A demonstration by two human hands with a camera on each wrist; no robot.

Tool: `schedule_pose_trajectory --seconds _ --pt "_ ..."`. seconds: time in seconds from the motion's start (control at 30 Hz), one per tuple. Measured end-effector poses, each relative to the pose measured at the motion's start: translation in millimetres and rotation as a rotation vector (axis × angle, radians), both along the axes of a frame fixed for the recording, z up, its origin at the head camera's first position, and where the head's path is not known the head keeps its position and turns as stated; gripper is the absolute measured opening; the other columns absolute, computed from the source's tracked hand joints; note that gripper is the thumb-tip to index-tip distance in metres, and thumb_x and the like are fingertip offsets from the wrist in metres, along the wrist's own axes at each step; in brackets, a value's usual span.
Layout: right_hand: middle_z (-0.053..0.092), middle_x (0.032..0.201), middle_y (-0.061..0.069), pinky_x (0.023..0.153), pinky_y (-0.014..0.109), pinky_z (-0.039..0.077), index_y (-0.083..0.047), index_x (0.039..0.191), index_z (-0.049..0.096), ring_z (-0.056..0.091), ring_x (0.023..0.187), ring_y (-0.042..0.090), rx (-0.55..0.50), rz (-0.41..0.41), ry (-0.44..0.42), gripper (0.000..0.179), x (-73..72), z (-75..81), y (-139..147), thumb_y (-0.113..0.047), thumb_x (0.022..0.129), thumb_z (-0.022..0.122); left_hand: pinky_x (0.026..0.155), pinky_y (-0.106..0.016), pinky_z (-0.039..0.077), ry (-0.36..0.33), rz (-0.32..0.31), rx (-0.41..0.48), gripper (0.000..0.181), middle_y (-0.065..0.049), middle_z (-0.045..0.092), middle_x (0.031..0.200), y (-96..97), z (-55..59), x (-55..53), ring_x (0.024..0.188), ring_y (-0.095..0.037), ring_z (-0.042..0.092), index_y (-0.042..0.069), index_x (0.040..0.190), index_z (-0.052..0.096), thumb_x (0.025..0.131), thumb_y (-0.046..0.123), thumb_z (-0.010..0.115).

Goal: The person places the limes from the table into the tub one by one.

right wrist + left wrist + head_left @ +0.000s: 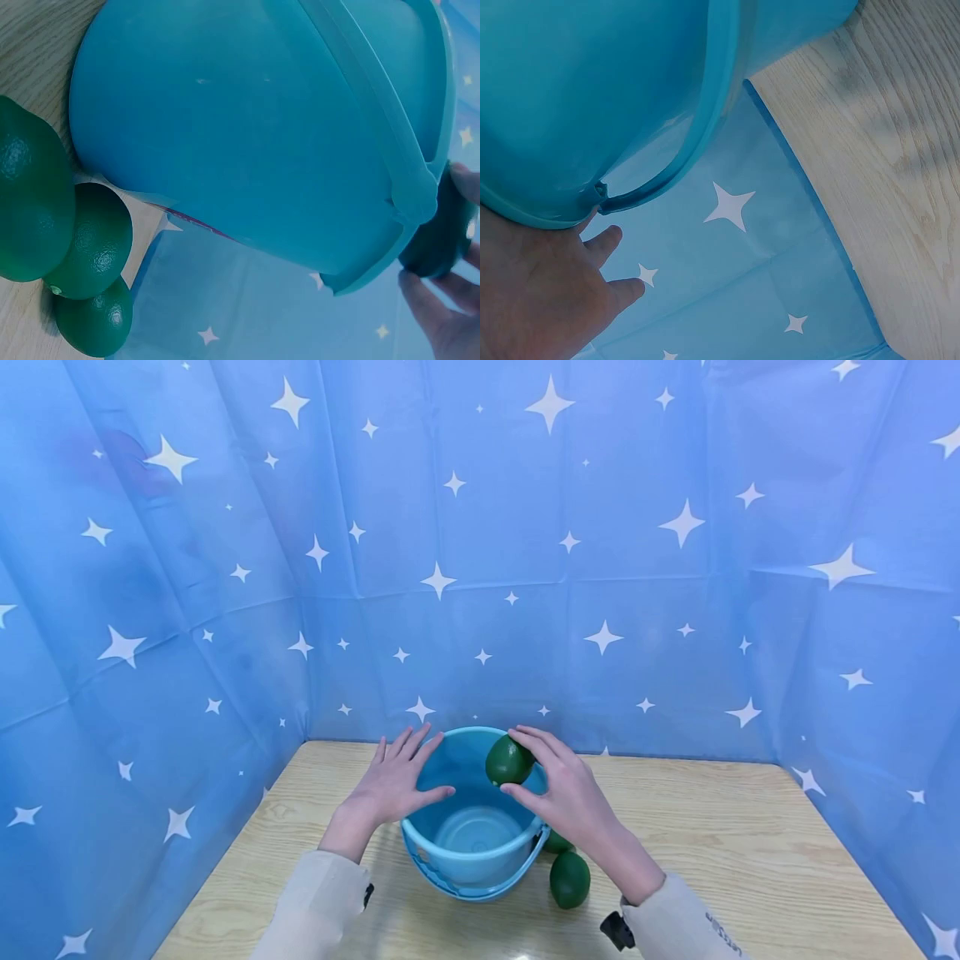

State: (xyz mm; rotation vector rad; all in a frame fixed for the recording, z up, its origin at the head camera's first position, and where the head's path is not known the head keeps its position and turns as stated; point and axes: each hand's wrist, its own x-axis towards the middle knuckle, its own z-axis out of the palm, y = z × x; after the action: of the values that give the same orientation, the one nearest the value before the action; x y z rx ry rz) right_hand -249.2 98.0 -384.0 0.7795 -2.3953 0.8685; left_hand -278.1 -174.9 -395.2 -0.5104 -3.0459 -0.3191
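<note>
A light blue bucket [474, 864] stands upright on the table, its inner floor visible from above. Between thumb and fingers, my right hand [568, 789] holds a glossy green lime [507, 762] over the bucket's right side, near rim height. My left hand [386, 785] is at the opposite side, fingers spread and straight, its thumb reaching over the rim. In the left wrist view, the bucket's rim partly covers that hand [544, 289]. Three more limes lie beside the bucket in the right wrist view: a near one [34, 191], a middle one [94, 244] and a lower one [97, 319].
The bucket's handle [375, 97] hangs down against its outside. Under everything is a pale wood-grain table [712, 860]. A blue curtain [510, 543] with white stars encloses the back and both sides.
</note>
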Motion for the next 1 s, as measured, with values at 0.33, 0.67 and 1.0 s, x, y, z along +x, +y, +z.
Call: schedule_pose_trajectory --seconds 0.33,0.67,1.0 --pt "0.055 0.145 0.009 0.094 0.046 0.057 -0.013 0.142 0.054 0.061 0.126 0.030 0.002 -0.004 -0.005 0.069 0.0 0.0 -0.7 -0.032 0.082 0.082 0.122 -0.067 0.010 0.007 0.000 0.007 0.087 -0.008 0.018 0.168 0.2 0.1 -0.3 0.155 -0.039 0.013 0.022 0.159 0.026 0.090 0.065 0.057" --pt "0.055 0.145 0.009 0.095 0.048 0.057 -0.013 0.142 0.054 0.060 0.127 0.031 0.000 -0.008 -0.010 0.069 0.0 -1.4 -1.9 -0.032 0.082 0.083 0.122 -0.067 0.010 0.009 -0.002 0.008 0.088 -0.008 0.018 0.168 -0.3 -0.8 -0.6 0.155 -0.039 0.013 0.022 0.159 0.026 0.090 0.066 0.057" --pt "0.056 0.145 0.008 0.098 0.049 0.055 -0.013 0.143 0.054 0.058 0.129 0.030 0.004 -0.018 0.004 0.067 0.1 -2.2 -1.6 -0.031 0.084 0.081 0.122 -0.067 0.009 0.001 0.001 0.010 0.087 -0.008 0.017 0.169 -0.3 -1.3 -1.2 0.156 -0.039 0.011 0.021 0.159 0.026 0.091 0.064 0.057"
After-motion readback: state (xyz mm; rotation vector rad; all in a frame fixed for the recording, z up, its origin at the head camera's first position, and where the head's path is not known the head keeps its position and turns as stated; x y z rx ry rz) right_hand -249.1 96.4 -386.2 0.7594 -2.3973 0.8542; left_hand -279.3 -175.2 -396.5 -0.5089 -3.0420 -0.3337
